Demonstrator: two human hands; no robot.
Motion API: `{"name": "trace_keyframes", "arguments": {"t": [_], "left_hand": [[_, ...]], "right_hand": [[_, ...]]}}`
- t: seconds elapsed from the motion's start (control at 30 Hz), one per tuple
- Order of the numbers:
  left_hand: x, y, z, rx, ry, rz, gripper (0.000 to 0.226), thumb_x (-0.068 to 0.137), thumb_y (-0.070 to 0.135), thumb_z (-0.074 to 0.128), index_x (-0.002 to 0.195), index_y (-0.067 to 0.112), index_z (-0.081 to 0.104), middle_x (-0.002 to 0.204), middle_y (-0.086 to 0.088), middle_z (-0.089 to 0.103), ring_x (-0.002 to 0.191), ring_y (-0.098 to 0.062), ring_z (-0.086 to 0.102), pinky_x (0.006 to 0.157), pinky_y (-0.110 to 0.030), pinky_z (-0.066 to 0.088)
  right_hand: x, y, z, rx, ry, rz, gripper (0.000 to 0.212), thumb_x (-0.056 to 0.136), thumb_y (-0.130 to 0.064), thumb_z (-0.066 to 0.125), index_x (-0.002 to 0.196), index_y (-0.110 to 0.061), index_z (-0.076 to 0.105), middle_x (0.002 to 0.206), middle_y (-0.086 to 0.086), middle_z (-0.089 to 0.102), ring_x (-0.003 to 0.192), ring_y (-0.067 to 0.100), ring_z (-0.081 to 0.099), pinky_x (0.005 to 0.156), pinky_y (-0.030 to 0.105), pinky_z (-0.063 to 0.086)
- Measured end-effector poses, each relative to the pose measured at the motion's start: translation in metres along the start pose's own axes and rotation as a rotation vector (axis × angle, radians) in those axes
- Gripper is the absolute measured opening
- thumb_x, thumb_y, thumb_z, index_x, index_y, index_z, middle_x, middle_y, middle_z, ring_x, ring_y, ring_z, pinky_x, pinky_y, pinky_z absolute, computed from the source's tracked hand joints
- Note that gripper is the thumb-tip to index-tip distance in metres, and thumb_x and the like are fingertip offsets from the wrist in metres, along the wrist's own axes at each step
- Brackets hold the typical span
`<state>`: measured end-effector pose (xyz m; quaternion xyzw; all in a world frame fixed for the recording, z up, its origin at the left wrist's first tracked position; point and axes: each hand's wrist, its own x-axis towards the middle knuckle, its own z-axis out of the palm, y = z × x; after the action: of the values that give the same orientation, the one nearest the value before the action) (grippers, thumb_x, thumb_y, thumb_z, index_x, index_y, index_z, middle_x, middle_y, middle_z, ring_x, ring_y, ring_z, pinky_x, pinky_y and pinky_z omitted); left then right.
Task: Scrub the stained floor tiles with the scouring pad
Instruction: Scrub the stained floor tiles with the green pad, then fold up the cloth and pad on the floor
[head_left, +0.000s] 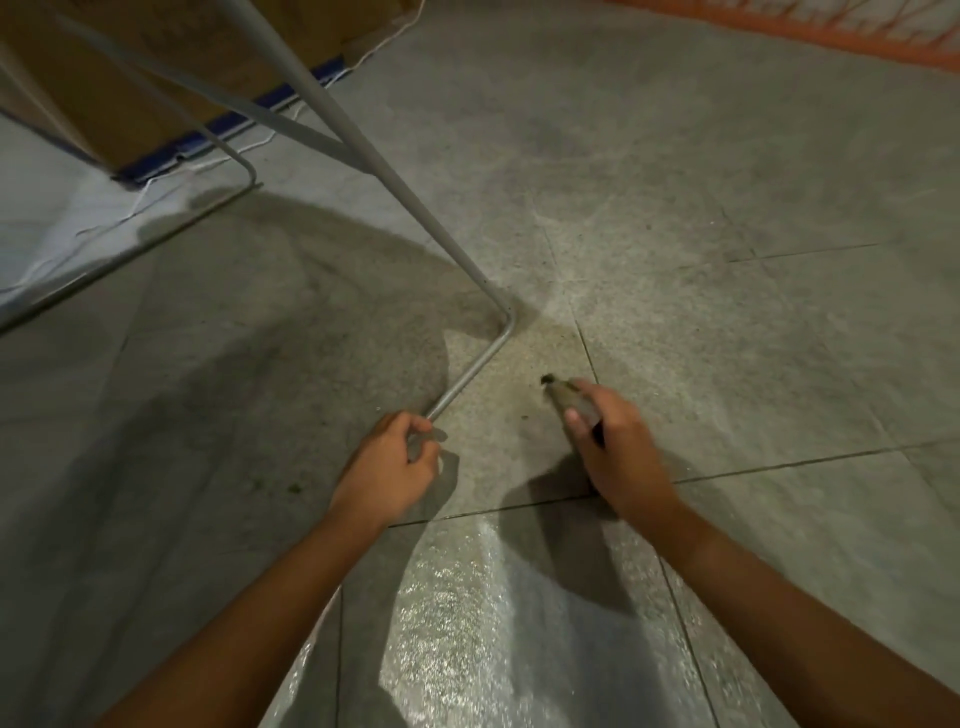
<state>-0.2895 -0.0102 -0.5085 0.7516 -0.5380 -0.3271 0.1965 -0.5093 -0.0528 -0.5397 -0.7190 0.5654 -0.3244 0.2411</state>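
Observation:
My right hand (618, 457) grips a worn greenish scouring pad (571, 400), which sticks out past my fingers just above the grey floor tiles (727, 364). A brownish stained patch (535, 353) lies on the tile beside the pad. My left hand (389, 467) is curled around the low end of a grey metal rack's bottom rod (467, 379), which runs along the floor to a bend.
The rack's legs (363, 150) rise up and to the left. A cardboard box (156, 78) with a blue base and a white cable (218, 161) sit at the back left. An orange mesh edge (831, 31) runs along the top right. Wet, shiny tile (467, 623) lies between my forearms.

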Motion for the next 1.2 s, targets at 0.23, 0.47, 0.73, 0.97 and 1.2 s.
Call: {"name": "trace_keyframes", "arguments": {"t": [0.23, 0.47, 0.73, 0.97, 1.2], "left_hand": [[-0.028, 0.036, 0.005, -0.332, -0.242, -0.231, 0.037, 0.099, 0.03, 0.041, 0.127, 0.009, 0.053, 0.118, -0.007, 0.058, 0.104, -0.021, 0.055, 0.08, -0.027, 0.043], [-0.05, 0.053, 0.025, -0.882, -0.455, -0.435, 0.04, 0.097, 0.041, 0.041, 0.122, 0.014, 0.054, 0.114, -0.008, 0.063, 0.106, -0.023, 0.06, 0.1, -0.04, 0.046], [-0.037, 0.038, 0.034, -0.645, -0.135, -0.274, 0.023, 0.082, 0.011, 0.07, 0.101, 0.02, 0.061, 0.118, -0.003, 0.056, 0.114, -0.021, 0.054, 0.1, -0.037, 0.045], [-0.028, 0.042, 0.085, -0.526, -0.264, -0.196, 0.039, 0.09, 0.006, 0.059, 0.127, 0.014, 0.051, 0.123, 0.0, 0.054, 0.116, -0.014, 0.051, 0.092, -0.025, 0.043], [-0.018, 0.013, 0.072, -0.495, -0.187, -0.14, 0.028, 0.096, 0.01, 0.047, 0.125, 0.012, 0.051, 0.116, -0.009, 0.065, 0.105, -0.023, 0.062, 0.096, -0.038, 0.049]], "right_hand": [[0.009, -0.027, -0.041, 0.659, 0.022, 0.715, 0.035, 0.087, -0.013, 0.062, 0.119, -0.018, 0.051, 0.122, 0.012, 0.054, 0.106, 0.025, 0.055, 0.094, 0.038, 0.045], [-0.009, -0.075, -0.036, 1.125, -0.197, 0.812, 0.033, 0.083, -0.005, 0.063, 0.115, -0.008, 0.056, 0.104, 0.017, 0.066, 0.091, 0.028, 0.065, 0.08, 0.039, 0.053], [-0.028, -0.044, -0.027, 0.272, -0.069, 0.53, 0.036, 0.081, -0.005, 0.068, 0.113, -0.012, 0.054, 0.1, 0.006, 0.053, 0.091, 0.021, 0.055, 0.069, 0.018, 0.044], [-0.051, 0.007, -0.005, -0.338, -0.019, 0.222, 0.038, 0.081, -0.008, 0.066, 0.118, -0.002, 0.059, 0.11, 0.029, 0.046, 0.087, 0.041, 0.051, 0.073, 0.045, 0.05], [-0.064, 0.012, 0.03, -0.546, -0.314, 0.386, 0.113, 0.063, -0.089, 0.001, 0.147, -0.014, 0.012, 0.153, 0.016, 0.004, 0.136, 0.044, 0.002, 0.106, 0.057, -0.003]]}}
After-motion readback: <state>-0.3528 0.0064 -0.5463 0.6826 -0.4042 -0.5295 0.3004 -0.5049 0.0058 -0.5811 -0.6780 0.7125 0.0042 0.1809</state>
